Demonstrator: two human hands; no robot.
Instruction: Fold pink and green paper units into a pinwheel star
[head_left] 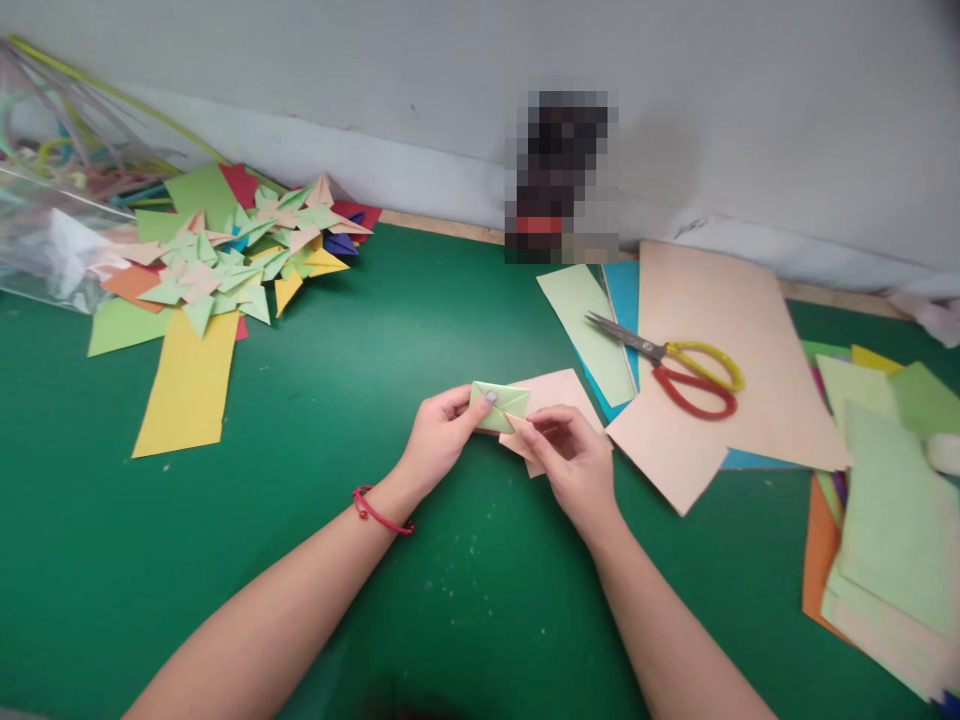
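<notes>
The folded green piece [510, 400] is matt paper, the scissor blades [626, 337] dull metal, the tabletop [225, 520] smooth.

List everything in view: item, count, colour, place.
Small folded rectangular paper: 1, pale green, left hand
Pointed folded paper: 1, peach, right fingertips
Metal scissors: 1, red and yellow handles, right of centre
Large flat paper: count unclear, peach, under scissors
Rectangular paper strip: 1, pale green, under blade tips
Folded pointed paper shapes: many, mixed, upper left
Rectangular paper strip, left: 1, yellow, below shapes
Plastic bag: 1, clear, left edge
Loose paper sheets: several, mostly green, right
Pixelated object: 1, dark, by wall
Tabletop: 1, green, beneath
Wall: 1, grey, behind
Cord bracelet: 1, red, left wrist
Hands: 2, left and right, bare, centre
</notes>
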